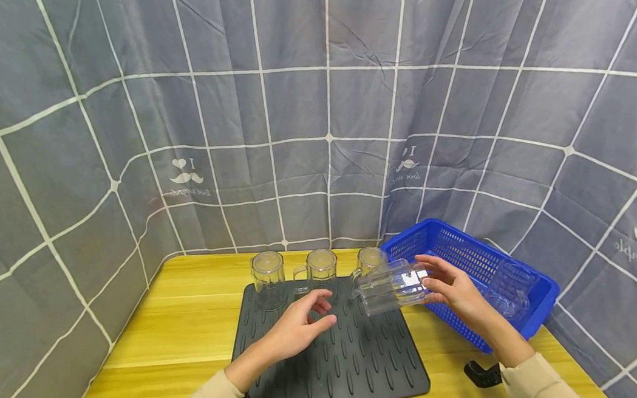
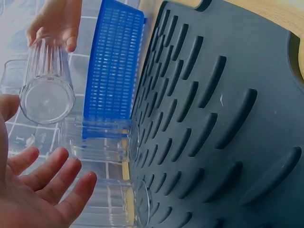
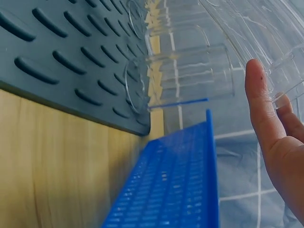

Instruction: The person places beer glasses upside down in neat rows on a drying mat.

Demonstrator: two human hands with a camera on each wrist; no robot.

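Held mug (image 1: 392,289), head view: clear, tilted, aloft over the right edge of the dark mat (image 1: 334,368), near the blue basket (image 1: 458,248).
Right hand (image 1: 458,291), head view: thumb and fingers curled on the mug's right end.
Left hand (image 1: 299,328), head view: fingers apart, loosely bent, holding nothing; above the mat.
Standing mugs, head view: left mug (image 1: 269,281), middle mug (image 1: 321,269), right mug (image 1: 371,256), in a row along the mat's far edge.
Basket, head view: far right corner of the desk (image 1: 156,318); clear glassware (image 1: 513,290) inside.
Held mug, left wrist view: fluted wall, wide round end towards the lens; judged stiff, fairly heavy, breakable if knocked.
Best hold, left wrist view: round the body, free palm beneath the wide end.
Held mug, right wrist view: glossy wall, probably slippery.
Right hand, right wrist view: one finger against the wall; full grip cut off.
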